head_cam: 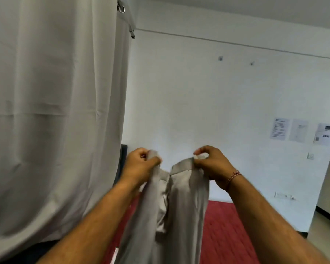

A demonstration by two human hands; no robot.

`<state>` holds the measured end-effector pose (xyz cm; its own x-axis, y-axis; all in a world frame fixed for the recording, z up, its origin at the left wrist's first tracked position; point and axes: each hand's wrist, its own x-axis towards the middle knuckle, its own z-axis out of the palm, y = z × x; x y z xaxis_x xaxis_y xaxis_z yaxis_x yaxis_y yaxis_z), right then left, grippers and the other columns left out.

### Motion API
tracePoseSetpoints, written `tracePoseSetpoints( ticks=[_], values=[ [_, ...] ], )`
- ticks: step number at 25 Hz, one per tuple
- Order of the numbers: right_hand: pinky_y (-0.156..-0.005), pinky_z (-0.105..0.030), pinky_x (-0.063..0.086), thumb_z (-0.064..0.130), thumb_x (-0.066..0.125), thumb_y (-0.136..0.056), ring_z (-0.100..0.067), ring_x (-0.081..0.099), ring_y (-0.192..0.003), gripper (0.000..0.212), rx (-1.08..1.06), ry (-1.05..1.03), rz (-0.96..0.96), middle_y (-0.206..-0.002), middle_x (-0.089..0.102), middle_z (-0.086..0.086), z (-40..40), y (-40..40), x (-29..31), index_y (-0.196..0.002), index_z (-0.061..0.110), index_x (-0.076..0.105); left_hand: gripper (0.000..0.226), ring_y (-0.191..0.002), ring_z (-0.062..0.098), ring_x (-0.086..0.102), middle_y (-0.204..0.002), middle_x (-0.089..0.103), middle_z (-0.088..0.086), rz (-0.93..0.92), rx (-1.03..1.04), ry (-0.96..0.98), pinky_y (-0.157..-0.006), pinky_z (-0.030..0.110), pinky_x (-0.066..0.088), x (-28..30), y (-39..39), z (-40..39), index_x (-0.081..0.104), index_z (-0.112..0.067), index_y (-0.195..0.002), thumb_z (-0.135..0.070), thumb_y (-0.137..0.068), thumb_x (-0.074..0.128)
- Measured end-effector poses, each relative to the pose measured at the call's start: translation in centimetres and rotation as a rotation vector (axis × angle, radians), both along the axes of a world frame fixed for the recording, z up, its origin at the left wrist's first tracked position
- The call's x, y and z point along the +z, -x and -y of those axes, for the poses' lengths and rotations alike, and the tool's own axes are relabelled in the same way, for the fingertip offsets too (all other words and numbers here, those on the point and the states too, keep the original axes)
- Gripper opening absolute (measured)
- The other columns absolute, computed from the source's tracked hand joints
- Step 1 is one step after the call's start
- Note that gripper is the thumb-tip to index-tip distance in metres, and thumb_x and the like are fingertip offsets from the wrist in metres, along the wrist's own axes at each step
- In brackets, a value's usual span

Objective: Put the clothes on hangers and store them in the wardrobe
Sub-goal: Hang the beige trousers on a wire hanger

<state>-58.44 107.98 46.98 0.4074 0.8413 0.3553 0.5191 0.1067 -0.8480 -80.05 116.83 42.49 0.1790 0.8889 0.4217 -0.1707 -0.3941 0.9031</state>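
While both hands are raised in front of the chest, each one grips the top edge of a pair of light grey trousers (181,202), which hang down between the forearms. The left hand (141,164) has its fingers curled tight round a bunched part of the waistband, the thumb folded over the cloth. The right hand (211,164) pinches the other side of the waistband between thumb and fingertips, with a small pale bit of fabric or a label showing at the pinch; which it is cannot be told. Between the two hands the waistband sags open in a shallow dip, and the front of the trousers falls in long folds out of the bottom of the view. A thin red thread bracelet (233,177) circles the right wrist.

Below and behind the hanging cloth lies a red textured surface (229,231), perhaps a bed cover or a carpet. To the left a pale grey curtain (52,111) hangs from a rail with metal rings, filling that whole side. A dark upright edge (122,161) shows just beside the curtain's right border. Straight ahead stands a white wall (198,92), with three printed sheets of paper (299,132) stuck on it to the right, their text too small to read, and a white socket strip (284,196) low down near the floor.
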Motion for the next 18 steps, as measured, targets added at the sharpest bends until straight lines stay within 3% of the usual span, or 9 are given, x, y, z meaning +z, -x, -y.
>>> tracePoseSetpoints(
  ticks=[3,5,7,9,10,12,14,16,18],
  values=[
    [-0.055,-0.023,0.053,0.019,0.076,-0.090,-0.020,0.069,-0.081,0.035,0.093,-0.062,0.028,-0.102,0.068,-0.009,1.1,2.5,1.9,-0.122,0.025,0.063,0.038,-0.063,0.004,0.061,-0.070,0.064,-0.008,-0.053,0.045,-0.226,-0.061,0.026,0.055,1.9,-3.2,3.6,0.065,-0.020,-0.079,-0.051,-0.073,0.087],
    [-0.068,-0.032,0.059,0.035,0.066,-0.098,-0.022,0.070,-0.093,0.030,0.181,-0.104,-0.093,-0.108,0.070,-0.008,2.2,2.8,2.7,-0.127,0.026,0.062,0.050,-0.072,0.008,0.067,-0.076,0.068,-0.008,-0.072,0.064,-0.348,-0.070,0.034,0.061,2.6,-4.6,5.4,0.067,-0.024,-0.083,-0.074,-0.077,0.067],
    [-0.073,-0.035,0.057,0.047,0.060,-0.098,-0.019,0.071,-0.093,0.035,0.262,-0.110,-0.211,-0.104,0.073,-0.005,3.3,2.0,3.1,-0.126,0.026,0.063,0.057,-0.074,0.016,0.067,-0.078,0.068,-0.003,-0.087,-0.043,-0.423,-0.072,0.043,0.061,2.9,-5.4,6.7,0.069,-0.024,-0.084,-0.076,-0.090,0.045],
    [-0.072,-0.031,0.057,0.032,0.079,-0.088,-0.020,0.072,-0.086,0.038,0.284,-0.139,-0.155,-0.101,0.073,-0.009,4.0,0.4,2.9,-0.122,0.024,0.064,0.041,-0.092,0.012,0.067,-0.097,0.068,-0.004,-0.115,-0.152,-0.448,-0.085,0.039,0.060,2.7,-5.7,6.4,0.073,-0.033,-0.093,-0.061,-0.097,0.042],
    [-0.071,-0.031,0.056,0.016,0.085,-0.083,-0.023,0.070,-0.082,0.041,0.287,-0.160,-0.115,-0.100,0.071,-0.014,4.3,-0.8,2.7,-0.118,0.023,0.064,0.032,-0.109,0.007,0.062,-0.114,0.064,-0.007,-0.146,-0.085,-0.451,-0.097,0.034,0.055,2.2,-5.7,5.4,0.072,-0.040,-0.103,-0.059,-0.094,0.048],
    [-0.066,-0.032,0.054,-0.006,0.075,-0.083,-0.027,0.060,-0.076,0.038,0.325,-0.201,-0.098,-0.094,0.062,-0.018,4.9,-3.1,2.8,-0.108,0.021,0.065,0.063,-0.136,0.007,0.043,-0.147,0.045,-0.010,-0.205,0.022,-0.322,-0.113,0.032,0.038,0.9,-4.9,3.4,0.061,-0.042,-0.132,-0.073,-0.077,0.063],
    [-0.062,-0.029,0.053,-0.014,0.066,-0.086,-0.025,0.057,-0.075,0.038,0.402,-0.212,-0.159,-0.093,0.057,-0.016,5.7,-5.4,3.2,-0.104,0.020,0.065,0.105,-0.140,0.023,0.045,-0.157,0.044,0.005,-0.089,-0.334,0.032,-0.114,0.044,0.039,0.0,-4.9,1.9,0.051,-0.027,-0.147,-0.078,-0.060,0.080],
    [-0.065,-0.027,0.055,-0.010,0.065,-0.089,-0.022,0.059,-0.079,0.038,0.499,-0.187,-0.195,-0.099,0.056,-0.015,6.7,-8.1,3.7,-0.114,0.018,0.063,0.090,-0.123,0.038,0.063,-0.135,0.064,0.021,0.018,-0.655,0.177,-0.103,0.049,0.053,-0.6,-6.1,1.8,0.063,-0.010,-0.135,-0.057,-0.064,0.092],
    [-0.078,-0.031,0.057,0.001,0.063,-0.093,-0.023,0.063,-0.092,0.045,0.599,-0.129,-0.148,-0.107,0.059,-0.015,7.6,-10.7,3.9,-0.133,0.021,0.059,0.056,-0.105,0.035,0.071,-0.120,0.071,0.025,0.073,-0.624,0.158,-0.089,0.041,0.061,0.2,-7.3,2.7,0.071,-0.003,-0.121,-0.030,-0.075,0.089]
  ],
)
